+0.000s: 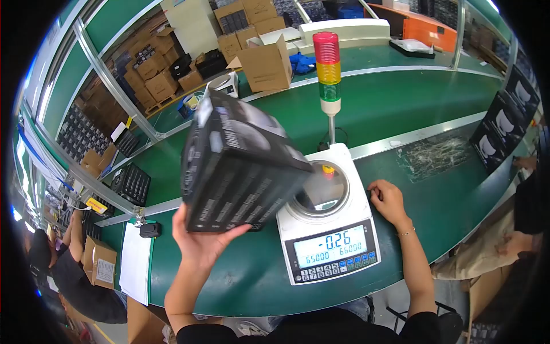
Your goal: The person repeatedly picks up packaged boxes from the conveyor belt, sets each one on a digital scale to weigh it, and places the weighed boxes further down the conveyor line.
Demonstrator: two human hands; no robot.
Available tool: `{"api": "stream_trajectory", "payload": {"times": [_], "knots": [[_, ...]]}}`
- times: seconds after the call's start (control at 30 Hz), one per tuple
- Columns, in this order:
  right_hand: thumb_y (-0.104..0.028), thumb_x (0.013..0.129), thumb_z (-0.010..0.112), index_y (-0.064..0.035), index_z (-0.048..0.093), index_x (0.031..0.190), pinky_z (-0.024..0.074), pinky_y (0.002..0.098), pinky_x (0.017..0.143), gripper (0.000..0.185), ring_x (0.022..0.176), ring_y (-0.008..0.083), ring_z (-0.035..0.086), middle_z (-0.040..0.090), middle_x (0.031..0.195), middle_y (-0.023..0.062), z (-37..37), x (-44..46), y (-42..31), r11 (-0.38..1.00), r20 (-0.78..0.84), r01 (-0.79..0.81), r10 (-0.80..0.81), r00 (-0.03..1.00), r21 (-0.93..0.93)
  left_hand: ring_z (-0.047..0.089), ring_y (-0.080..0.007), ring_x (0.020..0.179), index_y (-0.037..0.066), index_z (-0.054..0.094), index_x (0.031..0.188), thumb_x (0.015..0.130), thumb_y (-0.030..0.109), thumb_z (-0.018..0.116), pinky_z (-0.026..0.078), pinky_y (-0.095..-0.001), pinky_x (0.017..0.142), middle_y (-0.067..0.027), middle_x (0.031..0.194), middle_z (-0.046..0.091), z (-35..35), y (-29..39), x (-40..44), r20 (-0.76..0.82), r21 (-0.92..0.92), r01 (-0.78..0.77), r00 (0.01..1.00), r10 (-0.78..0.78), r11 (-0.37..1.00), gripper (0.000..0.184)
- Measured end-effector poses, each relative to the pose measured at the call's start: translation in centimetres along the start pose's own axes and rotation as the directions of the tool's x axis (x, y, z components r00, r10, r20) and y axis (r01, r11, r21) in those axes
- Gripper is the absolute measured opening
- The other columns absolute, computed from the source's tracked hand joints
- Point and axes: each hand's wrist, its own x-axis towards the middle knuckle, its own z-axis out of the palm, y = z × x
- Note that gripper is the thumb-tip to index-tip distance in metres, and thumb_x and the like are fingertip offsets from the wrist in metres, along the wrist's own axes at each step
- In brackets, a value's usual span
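Note:
A black printed carton [235, 178] is raised and tilted above the bench, smeared by motion. My left hand [200, 238] grips it from below, thumb along its lower edge. Right of it stands a white digital scale [326, 229] with a round metal pan; its display reads -0.26, with 65.000 and 66.000 beneath. The carton's right corner overlaps the pan in view; whether they touch I cannot tell. My right hand [388, 200] rests on the green bench [412, 229] beside the scale, fingers curled in, holding nothing that I can see.
Behind the scale rises a red, yellow and green signal tower [328, 71]. Black cartons [504, 123] stand stacked at the right, near another person's hand [524, 164]. Paper sheets [136, 261] lie at the left by a cardboard box [99, 262]. A metal rail [418, 129] crosses behind the bench.

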Motion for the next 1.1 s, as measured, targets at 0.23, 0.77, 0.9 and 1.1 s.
{"api": "stream_trajectory", "payload": {"times": [0.23,0.77,0.9,1.1], "knots": [[-0.007,0.071,0.057,-0.0077,0.059,0.080,0.0401,0.0348,0.059,0.010,0.061,0.0225,0.054,0.052,0.064,0.0058,0.0,0.0,0.4,1.000,0.035,0.003,-0.004,0.999,0.008,0.040,-0.0365,0.120,0.004,0.036,0.130,0.084,0.037,0.049,0.038,-0.0575,0.095,-0.0186,0.132,0.039,4.1,-2.3,1.7,0.053,0.175,0.355,0.928,-0.369,0.918,0.059],[-0.007,0.072,0.057,-0.0093,0.058,0.085,0.0372,0.0340,0.064,0.013,0.067,0.0209,0.052,0.052,0.066,0.0045,-0.7,-0.2,-0.6,0.990,0.046,0.093,-0.088,0.995,-0.102,0.051,-0.0220,0.109,0.006,0.040,0.129,0.091,0.026,0.048,0.043,-0.0335,0.088,-0.0142,0.117,0.055,-7.4,-7.1,3.9,0.072,0.870,-0.216,0.945,0.319,0.443,0.043],[-0.008,0.073,0.058,-0.0094,0.058,0.086,0.0363,0.0343,0.064,0.013,0.067,0.0213,0.051,0.052,0.066,0.0044,-0.8,0.0,-0.4,0.985,0.043,0.124,-0.119,0.992,-0.118,0.058,-0.0154,0.093,0.000,0.056,0.110,0.090,0.013,0.049,0.045,-0.0245,0.081,-0.0114,0.097,0.064,-15.3,-8.9,4.1,-0.119,0.914,-0.085,0.878,0.463,0.397,0.025],[-0.008,0.073,0.058,-0.0096,0.058,0.087,0.0359,0.0338,0.064,0.014,0.067,0.0209,0.051,0.052,0.067,0.0041,-0.6,-0.2,-0.6,0.988,0.061,0.113,-0.108,0.992,-0.100,0.061,-0.0105,0.078,-0.002,0.062,0.095,0.087,0.004,0.050,0.047,-0.0219,0.071,-0.0077,0.085,0.066,-13.8,-8.5,3.3,-0.079,0.958,-0.062,0.883,0.463,0.281,0.016]]}}
